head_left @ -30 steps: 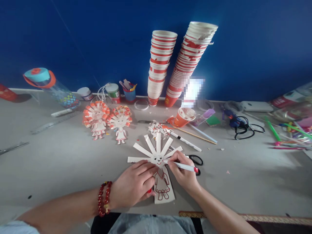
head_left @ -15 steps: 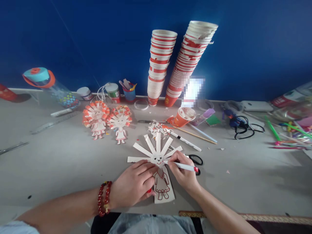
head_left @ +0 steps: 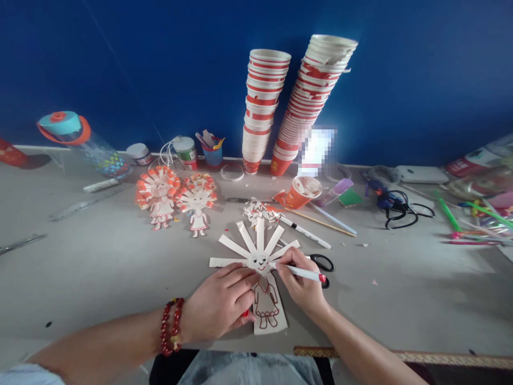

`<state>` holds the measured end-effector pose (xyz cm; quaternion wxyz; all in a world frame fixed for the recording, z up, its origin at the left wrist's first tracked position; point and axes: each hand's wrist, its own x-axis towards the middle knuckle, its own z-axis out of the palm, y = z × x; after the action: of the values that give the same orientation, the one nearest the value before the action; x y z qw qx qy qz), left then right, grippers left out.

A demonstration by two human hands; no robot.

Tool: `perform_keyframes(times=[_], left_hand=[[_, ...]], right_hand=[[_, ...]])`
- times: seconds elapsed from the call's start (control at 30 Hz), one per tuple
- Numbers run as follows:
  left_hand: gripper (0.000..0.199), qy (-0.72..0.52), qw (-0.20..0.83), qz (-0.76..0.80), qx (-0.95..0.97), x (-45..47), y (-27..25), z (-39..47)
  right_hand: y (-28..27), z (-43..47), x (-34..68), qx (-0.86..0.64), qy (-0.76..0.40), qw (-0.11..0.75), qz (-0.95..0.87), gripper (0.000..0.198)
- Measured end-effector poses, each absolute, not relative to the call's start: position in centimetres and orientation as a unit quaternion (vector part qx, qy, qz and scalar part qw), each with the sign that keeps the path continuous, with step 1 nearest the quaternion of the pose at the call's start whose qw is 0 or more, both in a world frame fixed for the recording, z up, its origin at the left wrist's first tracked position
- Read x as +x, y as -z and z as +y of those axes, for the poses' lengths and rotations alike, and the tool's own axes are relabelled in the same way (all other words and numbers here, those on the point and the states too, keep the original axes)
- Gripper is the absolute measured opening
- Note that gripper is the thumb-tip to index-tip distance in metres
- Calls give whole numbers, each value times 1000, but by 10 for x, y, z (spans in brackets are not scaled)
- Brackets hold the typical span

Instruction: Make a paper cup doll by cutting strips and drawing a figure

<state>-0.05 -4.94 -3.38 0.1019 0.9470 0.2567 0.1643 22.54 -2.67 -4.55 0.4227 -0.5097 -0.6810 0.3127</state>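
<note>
My right hand (head_left: 302, 278) grips a white marker with a red end (head_left: 302, 272) in a pinch, its tip at the cheek of a paper doll (head_left: 266, 310). The doll has a drawn face, a dress outlined in dark red, and white paper strips fanning out from its head. Across the doll's left side lies my left hand (head_left: 224, 302), fingers together, holding the paper against the table. A small red piece (head_left: 245, 314) shows under the left thumb, mostly hidden. Black-handled scissors (head_left: 324, 263) lie partly behind my right hand.
Finished-looking paper dolls with curled orange strips (head_left: 160, 195) lie at left. Paper scraps (head_left: 260, 213), a black-and-white marker (head_left: 306, 233) and a wooden stick (head_left: 324, 223) are beyond my hands. Tall paper cup stacks (head_left: 258, 123) stand by the blue wall. A bottle (head_left: 96, 152) leans far left.
</note>
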Motion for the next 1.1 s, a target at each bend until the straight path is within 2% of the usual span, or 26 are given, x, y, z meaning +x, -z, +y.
perform_keyframes(times=[1.1], left_hand=[[29,-169,109,261,944,0,32,-49]], right_hand=[[46,-27,226,-514,-308,420,-681,19]])
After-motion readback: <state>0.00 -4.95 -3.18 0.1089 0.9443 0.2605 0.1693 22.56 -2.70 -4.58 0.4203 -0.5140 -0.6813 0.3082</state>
